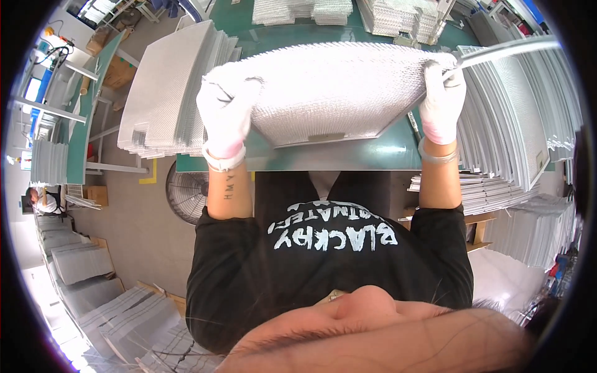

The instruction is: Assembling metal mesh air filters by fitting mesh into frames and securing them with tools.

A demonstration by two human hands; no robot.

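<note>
A silver-white mesh panel (342, 93) is held up, tilted, over the green table (373, 158). My left hand (229, 105), in a white glove, grips the panel's left edge with fingers closed. On the other side my right hand (443, 96), also gloved, is closed on the upper right corner. A long pale strip (510, 51) runs from beside the right hand toward the upper right; whether the hand holds it too, I cannot tell. A small rectangular patch (326, 137) shows at the panel's lower edge. Near my right wrist lies a slim pen-like tool (414, 124).
Stacked mesh panels (168, 87) stand at the left, with more stacks (504, 112) at the right and at the table's far side (301, 11). A round floor fan (186, 189) sits below the table's left end. Another person (46, 200) is far left.
</note>
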